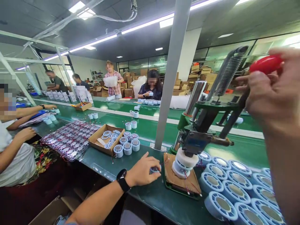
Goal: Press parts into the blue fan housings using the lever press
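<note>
My right hand (272,84), partly blurred, is wrapped round the red-knobbed lever (264,64) of a green hand press (199,137). Under its ram, a white round block (187,157) bears on a light-blue and white round housing (181,170) with thin red wires. That housing sits on a brown pad (170,167) on the press base. Left of the press, my left hand (144,171), with a black watch at the wrist, curls its fingers round a small round part (154,169) at the table. My fingers hide most of that part.
Several light-blue round housings (235,190) stand right of the press, with more (127,148) to the left. A cardboard box (93,141) holds blue rings. Wired boards (70,139) lie beyond it. A grey post (167,84) rises behind the table. Co-workers sit left and opposite.
</note>
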Available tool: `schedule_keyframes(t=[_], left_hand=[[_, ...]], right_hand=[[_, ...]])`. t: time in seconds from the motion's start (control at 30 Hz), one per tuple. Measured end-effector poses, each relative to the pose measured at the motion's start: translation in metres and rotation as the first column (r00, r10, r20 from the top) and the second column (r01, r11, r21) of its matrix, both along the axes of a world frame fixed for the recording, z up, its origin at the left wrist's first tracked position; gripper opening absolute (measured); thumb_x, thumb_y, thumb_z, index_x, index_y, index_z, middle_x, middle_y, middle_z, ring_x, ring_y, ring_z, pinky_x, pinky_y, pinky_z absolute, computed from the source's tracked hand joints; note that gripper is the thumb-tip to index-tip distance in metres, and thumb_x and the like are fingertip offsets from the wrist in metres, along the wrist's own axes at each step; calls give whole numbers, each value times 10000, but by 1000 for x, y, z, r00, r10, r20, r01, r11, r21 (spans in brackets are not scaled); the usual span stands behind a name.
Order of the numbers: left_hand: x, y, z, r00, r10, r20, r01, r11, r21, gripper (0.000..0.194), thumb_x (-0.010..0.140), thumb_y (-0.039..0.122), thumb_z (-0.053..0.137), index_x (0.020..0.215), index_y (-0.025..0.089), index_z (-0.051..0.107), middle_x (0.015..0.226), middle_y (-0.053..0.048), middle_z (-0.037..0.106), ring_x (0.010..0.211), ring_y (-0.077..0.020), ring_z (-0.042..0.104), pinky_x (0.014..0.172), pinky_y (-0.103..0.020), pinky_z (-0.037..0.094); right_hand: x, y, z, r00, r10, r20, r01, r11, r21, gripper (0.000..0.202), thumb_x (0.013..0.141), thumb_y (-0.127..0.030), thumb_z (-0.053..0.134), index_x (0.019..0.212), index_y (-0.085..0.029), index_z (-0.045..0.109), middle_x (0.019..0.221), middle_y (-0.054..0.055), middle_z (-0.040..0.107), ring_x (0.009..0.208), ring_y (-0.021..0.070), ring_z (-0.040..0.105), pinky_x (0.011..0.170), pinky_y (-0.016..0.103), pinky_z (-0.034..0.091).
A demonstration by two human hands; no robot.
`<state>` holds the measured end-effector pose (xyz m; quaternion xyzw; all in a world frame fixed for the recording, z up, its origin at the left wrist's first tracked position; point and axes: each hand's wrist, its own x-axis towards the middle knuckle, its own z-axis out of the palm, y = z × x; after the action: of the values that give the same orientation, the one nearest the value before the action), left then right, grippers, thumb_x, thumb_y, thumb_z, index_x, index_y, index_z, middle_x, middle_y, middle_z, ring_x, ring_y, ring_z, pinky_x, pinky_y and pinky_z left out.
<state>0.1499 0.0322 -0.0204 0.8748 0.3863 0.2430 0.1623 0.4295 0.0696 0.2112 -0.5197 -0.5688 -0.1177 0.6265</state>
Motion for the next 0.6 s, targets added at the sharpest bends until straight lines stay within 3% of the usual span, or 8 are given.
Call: schedule_keyframes(t=[0.03,0.1,0.2,0.27,0.33,0.4,0.43,0.6], left_hand=[[-15,6,10,998,66,-15,-65,998,24,144,834,199,682,968,249,702,1079,18,732,1129,-173,647,1218,-429,317],[-54,26,30,959,279,-47,-274,957,94,186,896,197,598,1047,242,698,1154,-8,717,1166,-175,624,1159,-377,398],[-127,70,53,832,549,-77,-539,834,122,280,989,175,421,1127,135,661,1196,-135,676,1143,-233,624,1061,-460,474],[-169,97,59,759,632,-158,-622,775,112,227,984,242,524,1133,121,646,1170,-132,668,1097,-244,639,1006,-486,507],[-197,117,57,714,650,-260,-649,754,102,269,957,321,612,1157,142,630,1179,-102,653,1064,-229,645,950,-462,543],[-210,127,50,687,635,-354,-648,755,96,306,947,355,633,1177,153,619,1187,-87,643,1040,-218,648,911,-434,563],[-213,130,45,674,626,-393,-646,757,96,310,950,356,628,1181,150,617,1184,-87,642,1030,-216,650,900,-427,567],[-218,139,30,609,633,-478,-663,737,132,319,951,364,625,1180,143,614,1164,-85,644,1005,-212,653,876,-417,574]], right_hand=[[-3,-4,-13,999,41,11,-41,996,76,603,914,-437,359,1433,-139,431,1336,90,569,1215,164,600,925,345,428],[-11,-18,-60,992,116,-38,-103,962,255,532,932,-362,435,1409,-129,471,1360,120,541,1275,194,557,997,371,427],[-31,-40,-163,955,184,-233,-96,933,346,534,846,-340,605,1329,-130,515,1254,174,577,1194,265,599,951,455,499],[-48,-46,-228,931,180,-318,-132,977,167,727,789,-428,662,1403,-125,420,1311,206,528,1212,309,575,946,496,508],[-63,-47,-273,926,123,-357,-176,977,-120,913,751,-537,675,1478,-118,315,1366,222,493,1208,329,569,967,509,496],[-73,-44,-295,924,68,-376,-195,931,-310,980,727,-597,668,1500,-126,295,1353,207,527,1165,326,594,963,480,497],[-75,-42,-299,918,59,-391,-203,919,-339,973,721,-606,666,1495,-133,313,1322,194,560,1137,318,610,950,459,503],[-74,-33,-292,869,68,-490,-198,955,-219,880,739,-565,686,1446,-131,390,1301,175,574,1136,274,617,970,400,503]])
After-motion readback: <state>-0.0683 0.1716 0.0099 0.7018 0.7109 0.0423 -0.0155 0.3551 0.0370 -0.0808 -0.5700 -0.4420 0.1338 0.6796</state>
